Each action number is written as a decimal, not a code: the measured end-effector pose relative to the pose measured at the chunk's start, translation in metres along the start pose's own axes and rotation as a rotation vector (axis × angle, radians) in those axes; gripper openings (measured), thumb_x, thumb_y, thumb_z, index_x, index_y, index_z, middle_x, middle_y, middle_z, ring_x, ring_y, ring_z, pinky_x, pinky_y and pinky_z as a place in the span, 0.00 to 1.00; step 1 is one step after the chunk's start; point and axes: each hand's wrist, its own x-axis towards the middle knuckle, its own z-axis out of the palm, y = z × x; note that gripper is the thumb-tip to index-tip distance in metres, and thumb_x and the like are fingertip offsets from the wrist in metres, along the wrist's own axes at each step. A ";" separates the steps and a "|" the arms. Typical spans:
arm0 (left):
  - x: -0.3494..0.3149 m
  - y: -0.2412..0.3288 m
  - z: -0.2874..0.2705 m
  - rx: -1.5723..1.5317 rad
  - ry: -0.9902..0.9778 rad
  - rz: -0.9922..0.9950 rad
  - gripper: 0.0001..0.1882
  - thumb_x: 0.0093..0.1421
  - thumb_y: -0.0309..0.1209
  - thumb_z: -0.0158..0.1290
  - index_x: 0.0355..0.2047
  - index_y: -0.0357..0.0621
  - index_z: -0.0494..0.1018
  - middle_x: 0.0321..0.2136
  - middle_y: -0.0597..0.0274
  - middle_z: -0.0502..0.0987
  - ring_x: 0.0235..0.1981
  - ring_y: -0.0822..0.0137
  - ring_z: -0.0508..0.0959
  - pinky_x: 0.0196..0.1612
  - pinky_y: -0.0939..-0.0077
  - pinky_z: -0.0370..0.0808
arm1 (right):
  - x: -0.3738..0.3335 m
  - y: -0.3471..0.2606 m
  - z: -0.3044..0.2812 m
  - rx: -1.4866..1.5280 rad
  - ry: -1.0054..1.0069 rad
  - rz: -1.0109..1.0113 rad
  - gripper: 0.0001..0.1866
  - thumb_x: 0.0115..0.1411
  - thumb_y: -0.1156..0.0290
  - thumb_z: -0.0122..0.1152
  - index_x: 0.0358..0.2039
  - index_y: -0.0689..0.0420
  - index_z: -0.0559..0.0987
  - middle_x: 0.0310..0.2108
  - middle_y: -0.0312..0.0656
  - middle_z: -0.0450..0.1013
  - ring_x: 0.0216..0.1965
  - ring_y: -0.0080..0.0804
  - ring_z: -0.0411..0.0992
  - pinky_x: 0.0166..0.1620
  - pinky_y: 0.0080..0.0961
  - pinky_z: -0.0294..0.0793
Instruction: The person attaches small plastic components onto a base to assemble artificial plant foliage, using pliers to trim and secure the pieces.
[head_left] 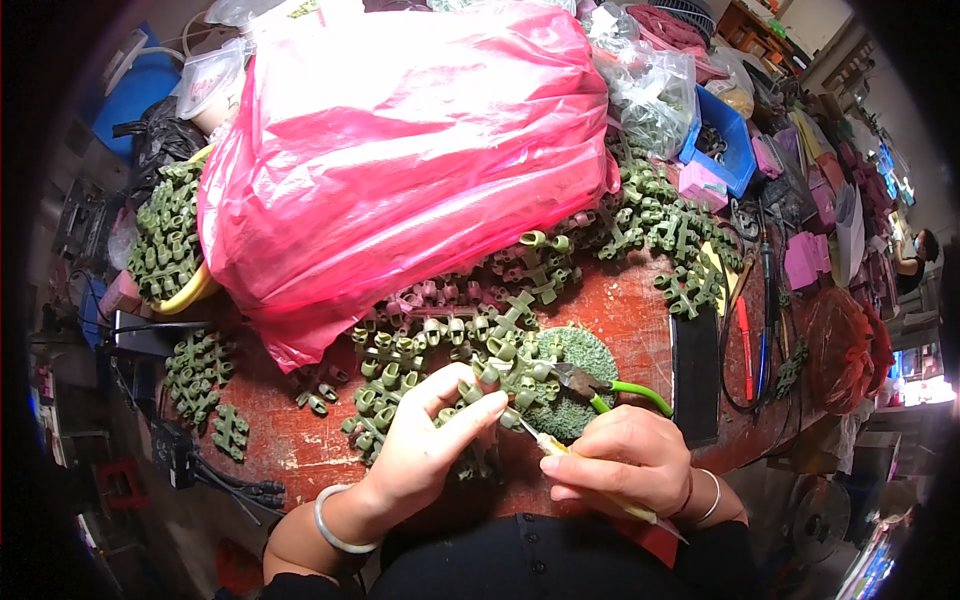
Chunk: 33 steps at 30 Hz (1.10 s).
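Observation:
My left hand (433,432) is closed, with thumb and fingers pinching a branched cluster of green moulded parts (480,385). My right hand (625,457) grips a slim pointed tool with a yellowish handle (556,447). Its thin metal tip meets the cluster near my left thumb; whether it touches cannot be made out. The tool's rear end sticks out below my right hand. Just beyond that hand, nippers with bright green handles (640,389) lie on a round, rough green pad (585,360). More green clusters (385,390) are heaped beside and beyond my left hand.
A large pink plastic bag (410,170) covers the middle of the red, worn table (320,450). More clusters fill a yellow-rimmed container (185,290) at left. A blue bin (735,145), a dark flat strip (697,375), a red pen-like tool (744,345) and cables stand or lie at right.

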 end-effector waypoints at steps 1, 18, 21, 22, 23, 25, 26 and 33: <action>0.000 0.000 0.000 -0.026 0.002 -0.011 0.07 0.67 0.28 0.58 0.31 0.44 0.73 0.27 0.71 0.73 0.28 0.80 0.70 0.35 0.82 0.67 | -0.001 0.001 0.000 -0.007 -0.009 -0.006 0.19 0.52 0.70 0.76 0.46 0.56 0.85 0.31 0.35 0.75 0.28 0.29 0.76 0.30 0.26 0.73; 0.002 -0.002 -0.003 -0.029 -0.014 -0.016 0.07 0.67 0.30 0.57 0.31 0.44 0.73 0.25 0.70 0.74 0.27 0.78 0.72 0.35 0.81 0.68 | 0.003 -0.001 0.003 -0.046 0.029 -0.001 0.18 0.53 0.70 0.76 0.44 0.59 0.84 0.28 0.36 0.75 0.27 0.31 0.76 0.28 0.27 0.74; 0.003 -0.003 -0.003 -0.034 -0.010 -0.021 0.07 0.67 0.30 0.57 0.31 0.44 0.73 0.25 0.70 0.74 0.27 0.78 0.72 0.35 0.81 0.68 | 0.002 -0.001 0.004 -0.038 0.029 0.001 0.18 0.53 0.70 0.76 0.44 0.59 0.84 0.28 0.36 0.75 0.26 0.31 0.76 0.28 0.27 0.74; 0.003 -0.003 -0.003 -0.036 -0.007 -0.022 0.07 0.67 0.30 0.58 0.31 0.44 0.73 0.25 0.69 0.74 0.27 0.78 0.72 0.35 0.81 0.68 | 0.002 -0.001 0.004 -0.041 0.032 0.001 0.18 0.53 0.70 0.76 0.44 0.59 0.84 0.28 0.36 0.75 0.26 0.31 0.76 0.28 0.27 0.74; 0.003 -0.003 -0.003 -0.036 -0.007 -0.022 0.07 0.67 0.30 0.58 0.31 0.44 0.73 0.25 0.69 0.74 0.27 0.78 0.72 0.35 0.81 0.68 | 0.002 -0.001 0.004 -0.041 0.032 0.001 0.18 0.53 0.70 0.76 0.44 0.59 0.84 0.28 0.36 0.75 0.26 0.31 0.76 0.28 0.27 0.74; 0.003 -0.002 -0.002 -0.032 -0.005 -0.019 0.07 0.67 0.30 0.58 0.32 0.44 0.73 0.25 0.69 0.74 0.27 0.78 0.72 0.35 0.81 0.68 | 0.003 0.000 0.005 -0.047 0.037 0.000 0.18 0.52 0.70 0.77 0.44 0.58 0.84 0.27 0.36 0.75 0.26 0.31 0.76 0.27 0.27 0.74; 0.002 -0.001 -0.002 -0.033 -0.004 -0.019 0.07 0.67 0.30 0.58 0.32 0.44 0.73 0.25 0.69 0.74 0.27 0.78 0.72 0.35 0.81 0.68 | 0.003 0.000 0.004 -0.046 0.037 0.000 0.18 0.52 0.70 0.77 0.44 0.58 0.84 0.27 0.36 0.75 0.26 0.31 0.76 0.27 0.27 0.74; 0.002 -0.001 -0.002 -0.019 -0.009 -0.018 0.07 0.67 0.30 0.57 0.32 0.43 0.74 0.26 0.69 0.74 0.27 0.78 0.72 0.35 0.81 0.69 | 0.002 0.000 0.005 -0.070 0.035 -0.005 0.18 0.52 0.69 0.77 0.44 0.58 0.84 0.28 0.36 0.75 0.26 0.30 0.77 0.27 0.27 0.74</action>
